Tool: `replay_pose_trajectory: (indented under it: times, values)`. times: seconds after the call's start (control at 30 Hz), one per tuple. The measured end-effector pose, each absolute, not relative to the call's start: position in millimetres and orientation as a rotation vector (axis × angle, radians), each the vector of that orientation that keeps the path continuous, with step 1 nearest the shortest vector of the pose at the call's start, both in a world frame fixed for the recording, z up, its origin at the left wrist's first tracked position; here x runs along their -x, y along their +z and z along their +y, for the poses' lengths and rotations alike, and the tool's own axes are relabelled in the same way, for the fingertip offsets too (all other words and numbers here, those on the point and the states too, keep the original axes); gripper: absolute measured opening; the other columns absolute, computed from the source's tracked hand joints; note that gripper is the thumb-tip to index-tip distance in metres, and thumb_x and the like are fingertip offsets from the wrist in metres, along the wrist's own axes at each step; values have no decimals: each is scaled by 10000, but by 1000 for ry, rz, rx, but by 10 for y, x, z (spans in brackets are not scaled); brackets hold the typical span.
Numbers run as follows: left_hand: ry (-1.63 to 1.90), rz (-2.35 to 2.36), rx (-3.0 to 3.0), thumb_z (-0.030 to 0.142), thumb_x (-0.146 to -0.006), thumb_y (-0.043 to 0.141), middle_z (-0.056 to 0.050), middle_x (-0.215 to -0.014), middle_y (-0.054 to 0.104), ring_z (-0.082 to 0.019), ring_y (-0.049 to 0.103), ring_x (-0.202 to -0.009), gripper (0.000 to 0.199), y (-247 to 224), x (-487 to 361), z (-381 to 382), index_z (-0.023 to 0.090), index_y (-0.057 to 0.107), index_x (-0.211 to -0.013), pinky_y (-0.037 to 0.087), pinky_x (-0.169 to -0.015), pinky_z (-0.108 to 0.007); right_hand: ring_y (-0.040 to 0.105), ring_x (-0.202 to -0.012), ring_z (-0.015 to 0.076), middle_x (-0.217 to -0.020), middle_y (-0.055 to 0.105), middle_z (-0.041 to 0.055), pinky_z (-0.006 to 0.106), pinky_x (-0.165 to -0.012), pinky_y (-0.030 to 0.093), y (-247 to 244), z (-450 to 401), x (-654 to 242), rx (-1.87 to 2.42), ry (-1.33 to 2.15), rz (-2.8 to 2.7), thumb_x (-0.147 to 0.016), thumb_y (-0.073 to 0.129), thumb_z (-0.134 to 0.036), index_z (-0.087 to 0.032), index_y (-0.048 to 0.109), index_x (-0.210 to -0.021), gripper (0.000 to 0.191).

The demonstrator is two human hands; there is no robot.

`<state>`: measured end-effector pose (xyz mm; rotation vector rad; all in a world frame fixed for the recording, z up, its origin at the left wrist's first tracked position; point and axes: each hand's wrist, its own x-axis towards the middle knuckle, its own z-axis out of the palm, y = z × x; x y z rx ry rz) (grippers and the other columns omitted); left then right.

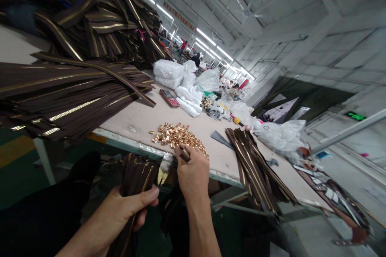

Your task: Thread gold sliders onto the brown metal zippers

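Note:
My left hand is closed around a bundle of dark brown zipper tapes with gold teeth, held upright in front of the table edge. My right hand reaches over that edge to a heap of small gold zipper sliders. Its fingers are curled, and the end of a dark brown zipper tape shows between them. Whether a slider is also in these fingers is hidden. A metal tool with a yellow tip sits at the table edge between both hands.
More zipper tapes spread across the table's left side, with a tall tangled pile behind. Another bundle hangs over the front edge at right. A red phone and white plastic bags lie farther back. People are in the distance.

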<state>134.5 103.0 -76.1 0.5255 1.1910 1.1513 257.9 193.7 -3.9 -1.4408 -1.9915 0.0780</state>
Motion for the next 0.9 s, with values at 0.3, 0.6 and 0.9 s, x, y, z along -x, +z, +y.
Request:
replay_pose_trajectory:
  times: [0.3,0.6,0.9]
  values:
    - [1185,1130,-407,555,-565,883,6,-569,619,-70,424,-450,466,-591,-1300,1001,145,695,-681,289,-429,-180,598,-602,185,-675,663,37,273,-567,366,-137,1969,-2511,1455,-144,-1995,-876,695,-216,-171,620,-736,165]
    - [1221,1044,-395,473,-662,844,7,-615,650,-67,448,-446,363,-619,-1311,1004,152,716,-776,330,-438,-178,662,-750,129,-836,702,28,212,-686,516,-274,1536,-2805,751,379,-1994,-934,605,-98,-185,698,-957,130]
    - [1193,1125,-472,420,-689,795,18,-530,603,-76,434,-422,286,-601,-1322,992,151,701,-670,301,-441,-198,620,-623,101,-736,636,-4,178,-584,487,-462,1416,-2731,810,354,-1948,-922,663,-170,-175,648,-888,38]
